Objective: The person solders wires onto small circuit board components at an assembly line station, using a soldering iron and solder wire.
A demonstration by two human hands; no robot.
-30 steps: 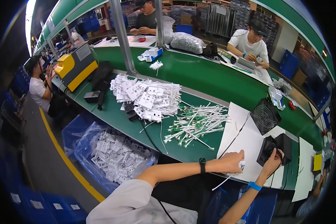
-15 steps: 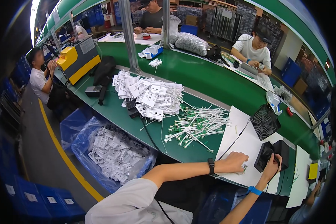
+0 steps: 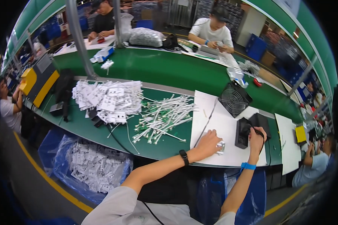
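On the white board (image 3: 203,108) my left hand (image 3: 207,145) is closed over a small white plastic piece (image 3: 221,147), its fingertips on the near side of it; a little green shows on it. My right hand (image 3: 257,139) is closed on a soldering iron with a black cord (image 3: 260,132), its tip end toward the open black box-like stand (image 3: 242,135). The iron itself is mostly hidden by my fingers. Left of the board lies a heap of white cables with green ends (image 3: 165,116). Beyond it rises a pile of white plastic housings (image 3: 108,99).
A square black fan (image 3: 234,99) stands behind the black stand. Below the bench edge, a blue lined bin (image 3: 59,165) holds more white pieces. A green conveyor belt (image 3: 154,67) runs behind the bench. Other people (image 3: 213,32) work across it and at both sides.
The whole view has swung to the right, so the bench appears further left. My left hand has turned slightly, showing more of the white piece. My right hand stays by the black stand.
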